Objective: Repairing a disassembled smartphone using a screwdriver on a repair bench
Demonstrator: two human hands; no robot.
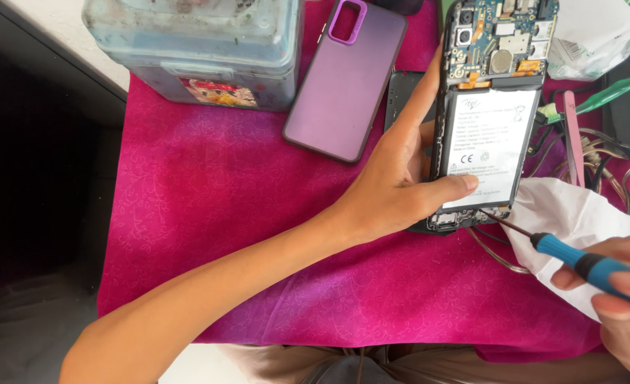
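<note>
Head view: opened phone [491,135] lying back-up on the magenta cloth [258,249] of the desk, right of centre, white battery and circuit board bare. Left hand [400,181] steadying it, fingers clamped on the phone, thumb pressed on the battery's near end, index finger stretched along the left edge. Right hand [624,299] at the near right corner, fingers closed around a blue-handled screwdriver [564,252], tip touching the phone's near edge. White tissue [578,213] under the tool. Purple phone case [347,78] far left of the phone, beside a clear plastic box [201,43]. Tangled cables [613,156] far right
</note>
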